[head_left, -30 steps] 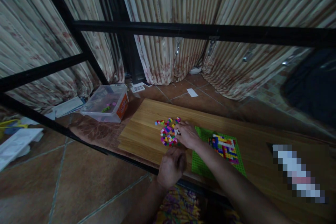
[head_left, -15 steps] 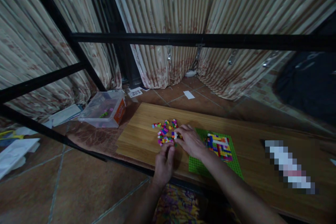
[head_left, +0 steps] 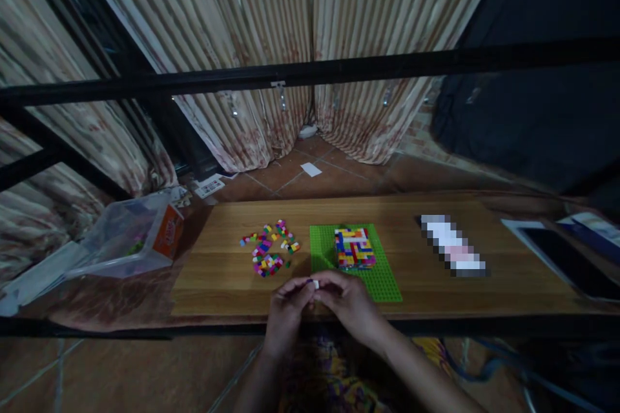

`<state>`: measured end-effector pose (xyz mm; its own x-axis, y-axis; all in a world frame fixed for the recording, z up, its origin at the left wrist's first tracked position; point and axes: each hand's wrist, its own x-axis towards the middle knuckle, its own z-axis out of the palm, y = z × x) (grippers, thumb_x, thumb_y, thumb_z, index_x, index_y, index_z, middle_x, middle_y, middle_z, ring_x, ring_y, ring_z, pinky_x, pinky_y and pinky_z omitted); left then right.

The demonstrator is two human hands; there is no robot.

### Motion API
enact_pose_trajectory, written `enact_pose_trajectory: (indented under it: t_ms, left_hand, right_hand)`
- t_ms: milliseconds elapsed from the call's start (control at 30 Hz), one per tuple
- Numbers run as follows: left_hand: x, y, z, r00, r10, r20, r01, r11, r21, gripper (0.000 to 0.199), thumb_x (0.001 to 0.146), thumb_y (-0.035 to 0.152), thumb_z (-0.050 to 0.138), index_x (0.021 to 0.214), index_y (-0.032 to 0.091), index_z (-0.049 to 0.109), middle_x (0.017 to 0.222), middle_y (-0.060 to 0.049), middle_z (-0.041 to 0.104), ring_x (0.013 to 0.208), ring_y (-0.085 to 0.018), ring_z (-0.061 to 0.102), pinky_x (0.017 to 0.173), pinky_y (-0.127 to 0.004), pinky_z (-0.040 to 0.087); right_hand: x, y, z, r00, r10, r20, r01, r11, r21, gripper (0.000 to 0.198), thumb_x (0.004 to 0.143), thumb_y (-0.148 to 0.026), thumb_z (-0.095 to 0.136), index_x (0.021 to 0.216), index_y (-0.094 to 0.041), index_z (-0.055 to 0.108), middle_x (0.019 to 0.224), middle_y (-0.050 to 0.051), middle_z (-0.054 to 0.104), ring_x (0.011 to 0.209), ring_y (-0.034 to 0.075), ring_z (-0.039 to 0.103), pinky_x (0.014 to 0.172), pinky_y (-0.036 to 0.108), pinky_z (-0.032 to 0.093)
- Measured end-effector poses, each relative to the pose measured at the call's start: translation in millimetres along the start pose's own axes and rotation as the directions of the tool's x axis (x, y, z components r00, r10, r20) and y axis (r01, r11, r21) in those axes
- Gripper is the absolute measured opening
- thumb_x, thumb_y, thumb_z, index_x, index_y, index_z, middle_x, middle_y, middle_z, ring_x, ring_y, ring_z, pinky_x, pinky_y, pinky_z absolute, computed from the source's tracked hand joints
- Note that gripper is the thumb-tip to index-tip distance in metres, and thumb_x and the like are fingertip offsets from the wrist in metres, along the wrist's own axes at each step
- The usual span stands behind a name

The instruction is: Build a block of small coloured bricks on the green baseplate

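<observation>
My left hand [head_left: 285, 306] and my right hand [head_left: 351, 303] meet at the near edge of the wooden board, fingertips pinched together. Between them shows a small white toy brick [head_left: 316, 284], gripped by the right fingers. A tiny dark bit beside it lies at the left fingertips, which also close on the brick; its shape is too small to tell. Just beyond the right hand lies a green baseplate [head_left: 387, 284], bearing a flat-topped block of multicoloured bricks [head_left: 355, 248]. Loose bricks [head_left: 268, 263] in many colours are scattered on the board, left of the baseplate.
A clear plastic box [head_left: 121, 232] with an orange label stands left of the wooden board [head_left: 203, 277]. A pixelated object [head_left: 453, 245] lies on the board's right, with a dark flat device [head_left: 571, 261] farther right. A black metal rail [head_left: 339, 70] crosses behind.
Both hands have drawn back from the loose bricks to the near edge and come together, the white brick carried along in the right. The view has turned right.
</observation>
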<state>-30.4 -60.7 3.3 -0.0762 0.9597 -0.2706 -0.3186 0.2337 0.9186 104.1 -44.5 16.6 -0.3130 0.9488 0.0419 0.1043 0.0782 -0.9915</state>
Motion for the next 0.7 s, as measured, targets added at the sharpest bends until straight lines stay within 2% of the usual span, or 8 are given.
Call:
enact_pose_trajectory:
  t_ms: [67, 167, 500, 567, 633, 667, 700]
  left_hand:
    - [-2, 1, 4, 0.999, -0.026, 0.048, 0.025, 1.000, 0.011, 0.018, 0.066, 0.030, 0.074, 0.076, 0.015, 0.072, 0.057, 0.002, 0.060, 0.053, -0.007, 0.049, 0.052, -0.018, 0.040]
    - [-3, 2, 9, 0.993, -0.064, 0.102, 0.063, 0.998, 0.013, 0.017, 0.066, 0.029, 0.074, 0.075, 0.015, 0.072, 0.057, 0.002, 0.061, 0.052, -0.007, 0.049, 0.053, -0.018, 0.041]
    - [-9, 3, 32, 0.973, -0.163, 0.166, 0.186, 0.973, -0.134, 0.022, 0.058, 0.028, 0.079, 0.073, 0.014, 0.070, 0.060, 0.000, 0.064, 0.050, -0.008, 0.054, 0.054, -0.021, 0.046]
    - [-1, 3, 31, 0.987, -0.107, 0.122, 0.116, 0.991, -0.069, 0.023, 0.060, 0.031, 0.077, 0.075, 0.016, 0.069, 0.061, 0.001, 0.063, 0.052, -0.009, 0.054, 0.055, -0.023, 0.046]
    - [11, 4, 23, 0.999, 0.045, 0.031, -0.048, 0.992, 0.117, 0.021, 0.065, 0.034, 0.072, 0.077, 0.017, 0.069, 0.060, 0.002, 0.062, 0.055, -0.011, 0.055, 0.057, -0.025, 0.047]
    - [18, 4, 18, 0.988, 0.153, -0.007, -0.145, 0.953, 0.266, 0.018, 0.067, 0.033, 0.070, 0.075, 0.017, 0.068, 0.064, 0.000, 0.064, 0.058, -0.013, 0.057, 0.060, -0.026, 0.047]
    - [26, 4, 11, 0.968, 0.250, -0.002, -0.225, 0.875, 0.428, 0.015, 0.070, 0.031, 0.067, 0.074, 0.018, 0.068, 0.070, -0.002, 0.067, 0.065, -0.015, 0.060, 0.065, -0.028, 0.048]
  right_hand:
    - [-5, 1, -4, 0.999, 0.041, 0.003, -0.041, 0.981, 0.187, 0.013, 0.077, -0.031, 0.064, 0.086, -0.022, 0.067, 0.070, -0.002, 0.067, 0.068, 0.015, 0.064, 0.069, 0.028, 0.050]
    - [-11, 0, -10, 0.998, 0.061, -0.008, -0.056, 0.944, 0.324, 0.015, 0.073, -0.033, 0.069, 0.082, -0.021, 0.067, 0.065, -0.003, 0.067, 0.061, 0.013, 0.062, 0.065, 0.028, 0.050]
    - [-26, 0, -32, 0.971, 0.231, -0.070, -0.167, 0.852, 0.496, 0.029, 0.063, -0.036, 0.077, 0.086, -0.020, 0.070, 0.078, 0.001, 0.068, 0.067, 0.014, 0.063, 0.065, 0.029, 0.053]
    - [-25, 1, -38, 0.969, 0.223, -0.106, -0.142, 0.855, 0.499, 0.033, 0.063, -0.036, 0.077, 0.092, -0.023, 0.069, 0.078, -0.001, 0.065, 0.067, 0.013, 0.062, 0.065, 0.029, 0.054]
    - [-22, 1, -45, 0.968, 0.196, -0.159, -0.101, 0.877, 0.470, 0.039, 0.065, -0.038, 0.075, 0.101, -0.025, 0.067, 0.077, -0.002, 0.062, 0.066, 0.012, 0.059, 0.066, 0.030, 0.054]
    - [-21, 2, -48, 0.966, 0.180, -0.187, -0.082, 0.895, 0.438, 0.040, 0.066, -0.039, 0.073, 0.104, -0.026, 0.067, 0.076, -0.002, 0.060, 0.066, 0.012, 0.058, 0.066, 0.030, 0.054]
    - [-19, 3, -52, 0.964, 0.164, -0.211, -0.069, 0.915, 0.397, 0.039, 0.068, -0.040, 0.071, 0.104, -0.025, 0.066, 0.076, -0.002, 0.060, 0.066, 0.012, 0.058, 0.067, 0.030, 0.054]
